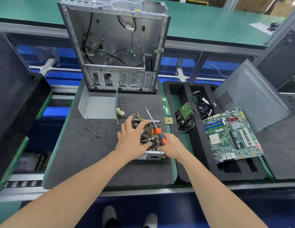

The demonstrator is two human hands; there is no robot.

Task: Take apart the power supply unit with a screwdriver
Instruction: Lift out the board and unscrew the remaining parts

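Note:
The power supply unit (151, 155) lies open on the dark mat, its coils and wires exposed. My left hand (132, 137) reaches into it from the left, with fingers and thumb curled around an inner part. My right hand (172, 148) grips the orange and black handle of the screwdriver (158, 129), whose shaft points up and away from the unit; the same hand rests on the unit's right front corner. The unit's removed grey metal cover (97, 106) lies behind it to the left. Several small black screws (97, 134) are scattered on the mat left of the unit.
An emptied computer case (115, 46) stands upright at the back of the mat. A memory stick (165, 106) and a processor chip (168, 120) lie right of the unit. A black foam tray (181, 170) holds a hard drive (186, 111), cables (203, 106) and a motherboard (230, 135).

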